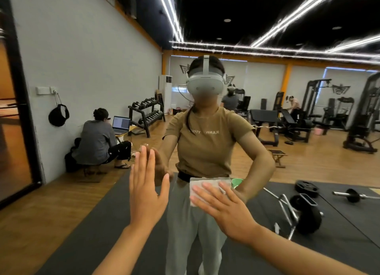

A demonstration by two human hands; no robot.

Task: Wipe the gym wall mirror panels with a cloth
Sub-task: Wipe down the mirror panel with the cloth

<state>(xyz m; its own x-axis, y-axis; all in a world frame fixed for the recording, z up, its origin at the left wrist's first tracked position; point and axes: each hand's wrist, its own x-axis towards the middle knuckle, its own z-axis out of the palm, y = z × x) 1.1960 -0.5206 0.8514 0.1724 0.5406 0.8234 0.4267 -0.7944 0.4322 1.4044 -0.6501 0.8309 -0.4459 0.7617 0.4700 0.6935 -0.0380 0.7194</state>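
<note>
We are standing in a gym, looking into a wall mirror that is reflecting the whole room. A dumbbell rack is lining the grey wall, weight machines and benches are filling the far side, and a barbell and weight plates are lying on black floor mats over wood flooring.

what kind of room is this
A gym, seen in a wall mirror: a dumbbell rack by the wall, weight machines behind, and a barbell on black floor mats.
</note>
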